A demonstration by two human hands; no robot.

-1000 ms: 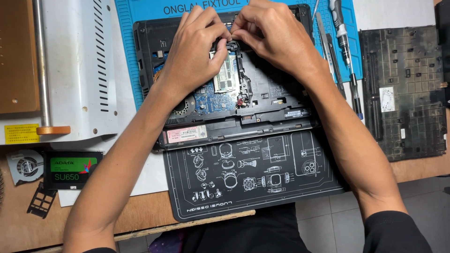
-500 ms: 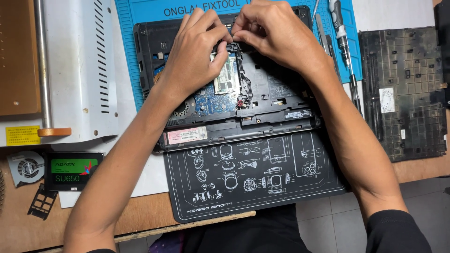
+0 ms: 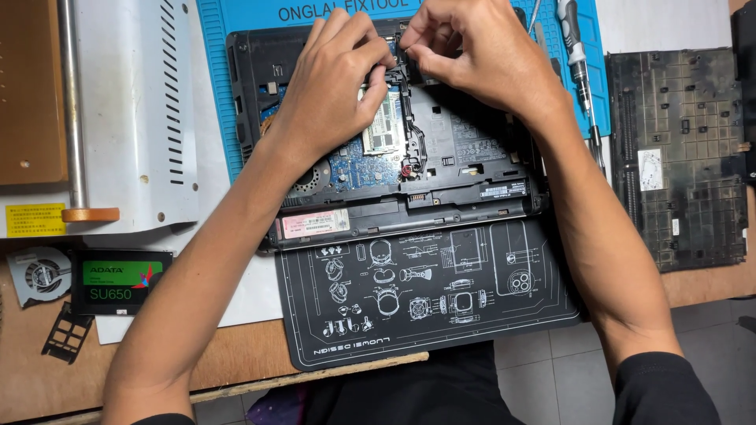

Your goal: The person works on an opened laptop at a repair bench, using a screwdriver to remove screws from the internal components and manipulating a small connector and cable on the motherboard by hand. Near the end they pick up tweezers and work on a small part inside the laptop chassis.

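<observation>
Your left hand (image 3: 335,83) rests curled on the opened laptop (image 3: 394,149) by the memory module (image 3: 383,126). Your right hand (image 3: 480,51) pinches narrowly at a small black part (image 3: 405,67); what it holds, I cannot tell.

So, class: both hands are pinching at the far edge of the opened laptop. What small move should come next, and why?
Probably a gentle lift of the small black part, since the left hand and right hand both pinch it at the laptop far edge, above the exposed memory module. What exactly they hold is hidden.

right hand (image 3: 480,51) shifted slightly left, fingertips closer
</observation>
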